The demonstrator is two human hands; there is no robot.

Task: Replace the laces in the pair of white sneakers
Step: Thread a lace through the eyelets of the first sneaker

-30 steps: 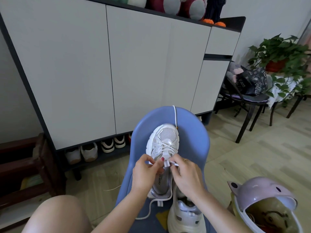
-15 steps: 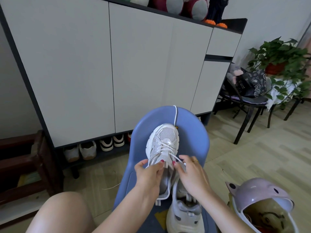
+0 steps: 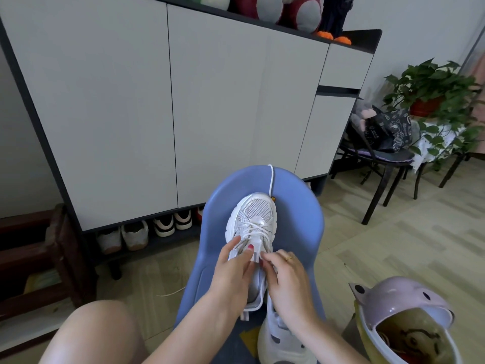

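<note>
Fingers of the left hand (image 3: 233, 271) steady the white mesh sneaker (image 3: 253, 227) lying toe-away on the blue plastic chair (image 3: 296, 206), the right hand (image 3: 286, 274) pinching its white lace (image 3: 258, 229), which wants even, gentle tension through each eyelet.

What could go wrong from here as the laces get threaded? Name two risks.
1. The sneaker rests on a sloping blue chair. The left hand only steadies it, so a hard tug by the right hand might slide it.
2. A loose lace hangs over the chair's top edge. It could snag, or pull through unevenly.
</note>
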